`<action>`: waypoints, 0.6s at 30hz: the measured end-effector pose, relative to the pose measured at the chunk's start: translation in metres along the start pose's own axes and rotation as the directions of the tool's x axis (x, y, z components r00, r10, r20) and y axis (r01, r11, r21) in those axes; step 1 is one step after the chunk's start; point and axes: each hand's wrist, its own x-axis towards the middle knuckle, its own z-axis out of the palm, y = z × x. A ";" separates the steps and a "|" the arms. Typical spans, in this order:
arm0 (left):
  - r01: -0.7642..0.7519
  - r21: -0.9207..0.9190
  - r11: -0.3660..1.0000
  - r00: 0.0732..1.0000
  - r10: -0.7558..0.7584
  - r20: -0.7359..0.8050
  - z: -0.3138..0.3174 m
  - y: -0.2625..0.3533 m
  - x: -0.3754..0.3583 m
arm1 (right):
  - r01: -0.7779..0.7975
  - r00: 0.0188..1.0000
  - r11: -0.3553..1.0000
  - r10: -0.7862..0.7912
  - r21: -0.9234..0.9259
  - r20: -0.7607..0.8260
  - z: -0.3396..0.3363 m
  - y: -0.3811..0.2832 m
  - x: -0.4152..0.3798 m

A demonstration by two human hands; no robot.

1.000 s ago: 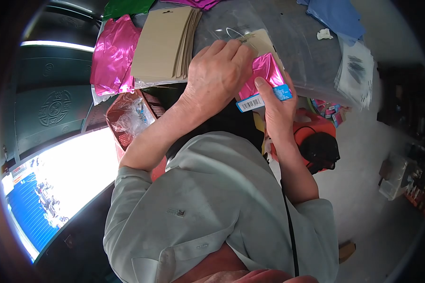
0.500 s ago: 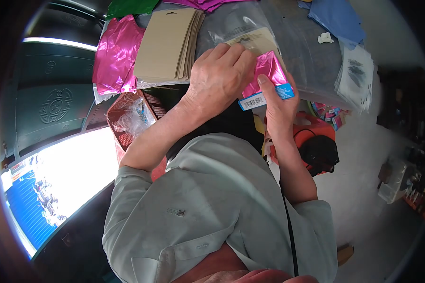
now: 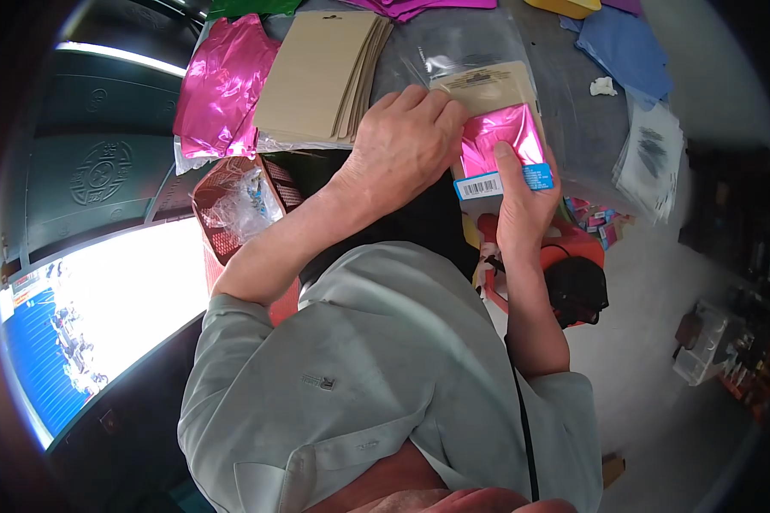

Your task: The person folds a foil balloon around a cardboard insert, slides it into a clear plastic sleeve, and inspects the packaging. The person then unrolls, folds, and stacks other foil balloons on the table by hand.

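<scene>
My right hand holds a flat pink foil packet with a blue barcode label along its lower edge, thumb on top and fingers behind. Behind the packet lies a tan card, partly under or inside a clear plastic bag. My left hand is closed at the left edge of the packet and card. Its fingertips are hidden, so what they grip cannot be made out. Just left of it stands a stack of tan cards.
Pink foil sheets lie left of the stack, blue sheets and printed clear bags at the right. Below the table are a red basket holding clear plastic and a red stool with a black object.
The pink packet is now flatter and more squarely over the tan card, its label nearly level. Both hands appear slightly further right, and the whole view has shifted a little.
</scene>
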 end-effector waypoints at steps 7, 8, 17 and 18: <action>0.195 -0.216 0.957 0.981 -0.192 0.035 -0.013 0.001 0.003 | 0.065 0.998 0.997 -0.065 0.033 -0.020 -0.001 -0.004 0.005; 0.361 -0.372 0.855 0.931 -0.355 0.088 -0.016 0.002 0.002 | 0.075 0.997 0.996 -0.073 0.042 -0.033 -0.002 -0.004 0.005; 0.485 -0.826 -0.288 0.756 -0.336 0.561 0.007 -0.008 -0.008 | 0.118 0.993 0.978 -0.118 0.170 -0.013 0.003 -0.007 0.007; 0.477 -0.829 -0.293 0.757 -0.341 0.557 0.006 -0.006 -0.008 | 0.118 0.993 0.979 -0.119 0.164 -0.005 0.002 -0.006 0.008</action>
